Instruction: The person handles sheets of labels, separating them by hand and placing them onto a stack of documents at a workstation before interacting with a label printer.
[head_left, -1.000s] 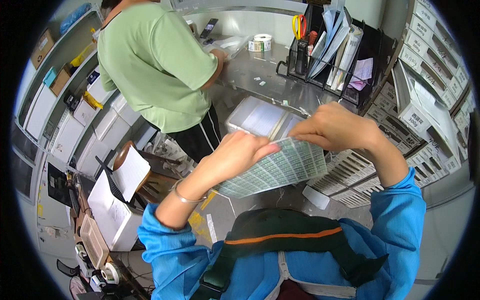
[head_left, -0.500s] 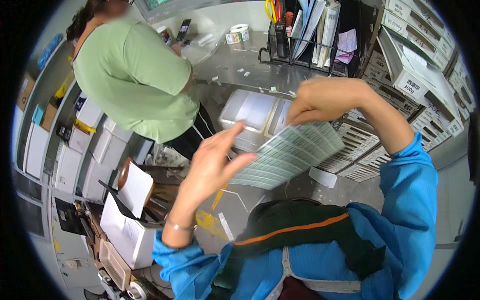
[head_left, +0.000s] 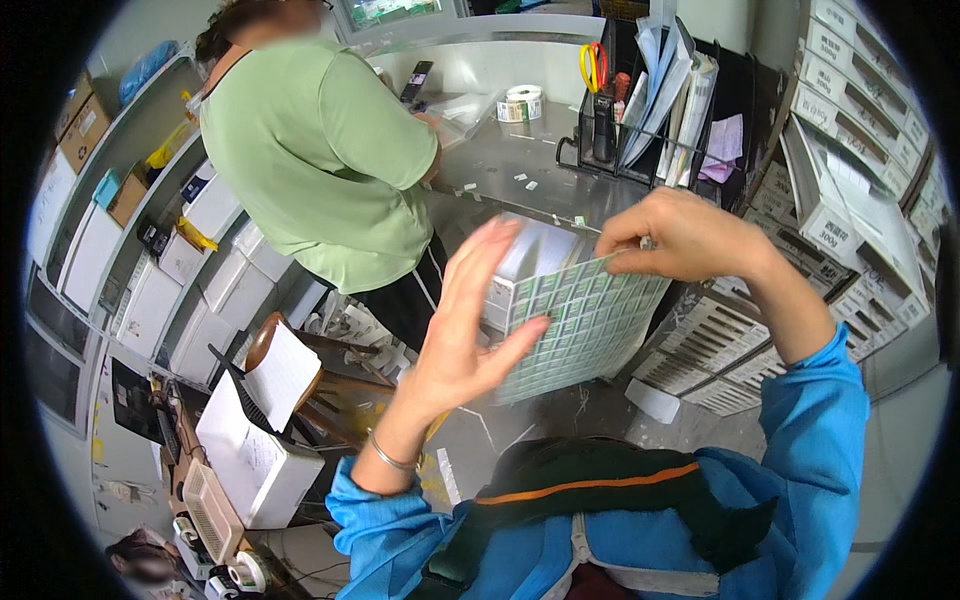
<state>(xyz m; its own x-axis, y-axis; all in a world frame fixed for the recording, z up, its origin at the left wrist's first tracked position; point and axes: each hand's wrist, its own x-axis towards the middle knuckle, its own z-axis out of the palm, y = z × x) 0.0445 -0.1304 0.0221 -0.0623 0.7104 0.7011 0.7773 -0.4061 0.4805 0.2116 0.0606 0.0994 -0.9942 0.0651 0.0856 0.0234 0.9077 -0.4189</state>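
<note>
Green gridded sheet [head_left: 590, 325] hanging above the floor [head_left: 545, 418], its top edge pinched by the right hand [head_left: 685, 238]; the left hand [head_left: 462, 330] has fingers spread beside it. Beyond sits a plastic box [head_left: 498, 300]. Should that lone pinch loosen, the sheet could slip.

At centre frame, the bare right hand [head_left: 690, 235] pinches the upper edge of green-and-white gridded sheeting [head_left: 590, 325]; the bare left hand [head_left: 455, 345], fingers spread, overlaps the sheeting's left side.
</note>
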